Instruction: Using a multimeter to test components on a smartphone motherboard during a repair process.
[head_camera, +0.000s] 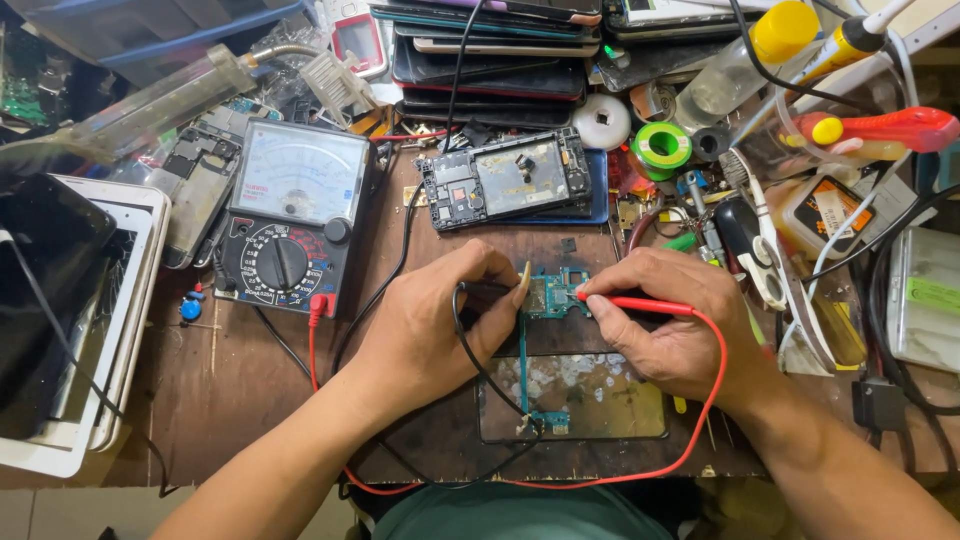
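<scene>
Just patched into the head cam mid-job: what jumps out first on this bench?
At centre, the left hand and right hand meet over a small teal circuit board, the right one pressing a red test probe to it. Left of them sits an analog multimeter with a big dial. Behind the board lies an opened phone, with red-handled tools crowding the far right.
</scene>
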